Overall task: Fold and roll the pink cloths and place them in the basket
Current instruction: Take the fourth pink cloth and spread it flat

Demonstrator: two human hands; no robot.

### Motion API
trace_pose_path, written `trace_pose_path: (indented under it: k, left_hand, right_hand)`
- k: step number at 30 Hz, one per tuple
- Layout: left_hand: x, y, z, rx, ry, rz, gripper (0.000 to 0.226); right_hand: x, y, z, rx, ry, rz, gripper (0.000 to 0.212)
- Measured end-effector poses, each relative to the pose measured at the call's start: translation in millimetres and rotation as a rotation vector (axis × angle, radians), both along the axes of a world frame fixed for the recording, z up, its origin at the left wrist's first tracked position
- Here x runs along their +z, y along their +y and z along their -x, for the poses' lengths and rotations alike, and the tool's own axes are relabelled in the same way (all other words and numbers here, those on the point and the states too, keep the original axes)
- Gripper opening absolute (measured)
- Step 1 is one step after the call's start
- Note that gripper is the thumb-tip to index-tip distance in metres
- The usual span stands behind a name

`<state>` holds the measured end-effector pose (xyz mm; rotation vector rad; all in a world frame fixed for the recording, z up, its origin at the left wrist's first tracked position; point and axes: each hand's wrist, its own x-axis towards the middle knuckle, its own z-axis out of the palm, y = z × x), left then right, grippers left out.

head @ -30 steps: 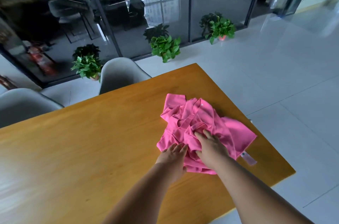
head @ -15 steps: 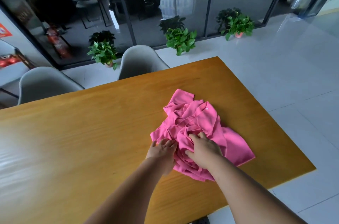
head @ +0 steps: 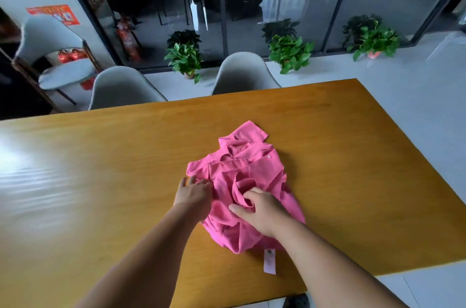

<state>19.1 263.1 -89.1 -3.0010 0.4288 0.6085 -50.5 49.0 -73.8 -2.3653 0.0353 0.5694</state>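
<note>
Ideally, the crumpled cloth (head: 248,164) on the table (head: 121,156) gets spread flat before any fold: the right hand (head: 263,213), pinching a middle fold, lifts it clear while the left hand (head: 194,194), fingers spread, pins the left edge.

A: The cloths (head: 248,164)?
B: On the tabletop (head: 100,169); left fingers (head: 199,181) at the heap's left edge, right fingers (head: 248,194) in a fold at its middle.
A: Beyond the fingers?
B: Two chairs (head: 242,73), behind the tabletop's far edge.
</note>
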Motion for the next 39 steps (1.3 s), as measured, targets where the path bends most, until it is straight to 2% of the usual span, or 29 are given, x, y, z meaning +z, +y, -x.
trace_pose_path:
  k: [2, 4, 6, 8, 10, 12, 16, 20, 24, 27, 30, 32, 34, 36, 37, 39]
  left_hand:
    - [6.9, 14.5, 0.9, 0.094, -0.108, 0.162, 0.03]
    - [7.3, 18.5, 1.9, 0.162, -0.165, 0.331, 0.044]
    - [3.7, 19.5, 3.1, 0.235, -0.094, 0.476, 0.06]
    - [-0.1, 17.6, 4.5, 0.24, -0.006, 0.47, 0.062]
    - [-4.4, 18.3, 1.5, 0.218, -0.028, 0.402, 0.039]
    - [-4.9, 18.0, -3.2, 0.255, -0.08, 0.451, 0.017]
    - [3.7, 11.9, -18.6, 0.369, -0.243, 0.541, 0.028]
    - [21.1, -3.0, -34.2, 0.625, -0.311, 0.742, 0.026]
    - [41.5, -15.4, -48.4, 0.806, -0.409, 0.901, 0.024]
    - [46.5, -15.8, -54.4, 0.892, -0.436, 0.91, 0.027]
    - [39.2, -11.4, -57.9, 0.984, -0.314, 0.783, 0.028]
    - [31.9, -8.7, -53.3, 0.97, -0.242, 0.623, 0.042]
    - [26.4, -13.0, -44.6, 0.825, -0.32, 0.492, 0.049]
    - [23.1, -21.8, -35.9, 0.574, -0.364, 0.442, 0.056]
    - [20.0, -27.4, -33.8, 0.473, -0.318, 0.417, 0.063]
    - [15.6, -41.2, -30.3, 0.412, -0.169, 0.375, 0.076]
  right_hand:
    - [-1.6, 11.5, -4.1, -0.035, -0.021, -0.004, 0.056]
    - [-3.2, 16.4, -11.0, -0.067, -0.038, 0.004, 0.043]
    - [-3.0, 18.7, -18.4, -0.14, -0.069, 0.009, 0.027]
    - [-3.9, 15.1, -26.2, -0.227, -0.136, 0.019, 0.015]
    - [-5.2, 10.1, -34.7, -0.301, -0.228, 0.012, 0.019]
    - [-4.0, 1.9, -45.5, -0.371, -0.313, 0.034, 0.027]
    - [13.9, -21.7, -63.3, -0.463, -0.445, 0.025, 0.029]
    - [30.3, -47.9, -88.0, -0.561, -0.457, -0.168, 0.015]
    - [44.1, -64.6, -115.8, -0.715, -0.364, -0.641, 0.019]
    - [55.1, -72.5, -129.6, -0.713, -0.271, -0.798, 0.027]
    - [41.4, -80.6, -135.8, -0.56, -0.168, -0.621, 0.046]
    - [25.0, -81.7, -132.7, -0.415, -0.04, -0.425, 0.059]
    - [11.2, -79.6, -127.4, -0.249, 0.043, -0.297, 0.065]
    - [1.4, -71.0, -121.7, -0.085, 0.027, -0.2, 0.065]
    - [-2.9, -65.9, -120.0, -0.007, 0.004, -0.147, 0.064]
    - [-6.5, -56.3, -114.6, 0.116, -0.035, 0.003, 0.063]
